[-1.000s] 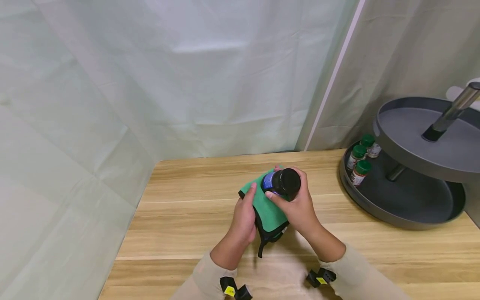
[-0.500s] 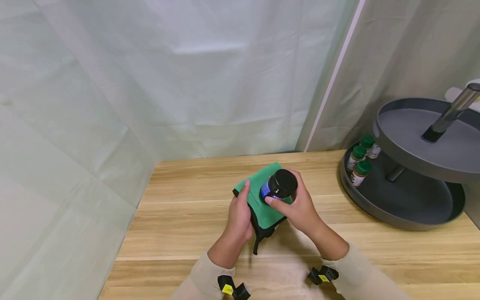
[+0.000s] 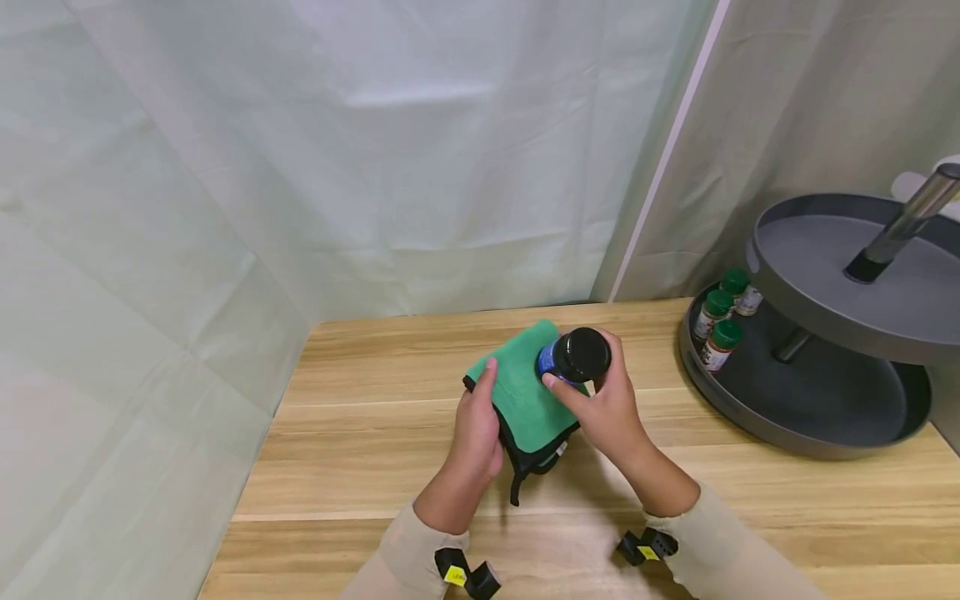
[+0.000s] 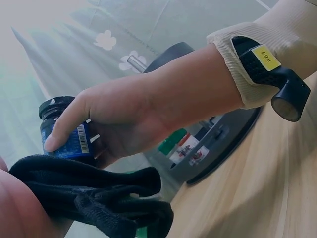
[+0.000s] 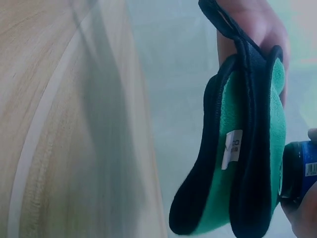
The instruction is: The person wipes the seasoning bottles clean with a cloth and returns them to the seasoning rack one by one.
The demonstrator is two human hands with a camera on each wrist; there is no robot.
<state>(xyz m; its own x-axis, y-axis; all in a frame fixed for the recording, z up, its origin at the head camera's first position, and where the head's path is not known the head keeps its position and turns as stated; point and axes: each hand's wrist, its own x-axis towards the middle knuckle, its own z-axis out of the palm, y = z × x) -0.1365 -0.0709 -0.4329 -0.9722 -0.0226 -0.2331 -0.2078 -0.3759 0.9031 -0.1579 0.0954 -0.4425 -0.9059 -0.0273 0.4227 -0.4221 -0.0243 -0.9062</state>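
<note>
A folded green cloth point(image 3: 528, 392) with black edging and a hanging loop lies across my left hand point(image 3: 476, 429), whose thumb rests over its near side while the other fingers are hidden underneath. My right hand point(image 3: 607, 400) grips a small dark jar point(image 3: 583, 355) with a black lid and a blue label, its thumb on the near side. The jar tilts, lid toward me, its base end against or just over the cloth. In the left wrist view the jar's barcode label point(image 4: 74, 141) shows. A white tag point(image 5: 232, 148) hangs between the cloth's folds in the right wrist view.
A grey two-tier turntable rack point(image 3: 810, 433) stands on the right of the wooden table point(image 3: 360, 467). Several green-capped spice bottles point(image 3: 716, 346) sit on its lower tier. Pale curtains point(image 3: 450, 167) hang behind and on the left.
Over the last second the cloth has shifted slightly left with my left hand. My right hand dips the jar lower, then brings it up and right, uncovering more of the cloth.
</note>
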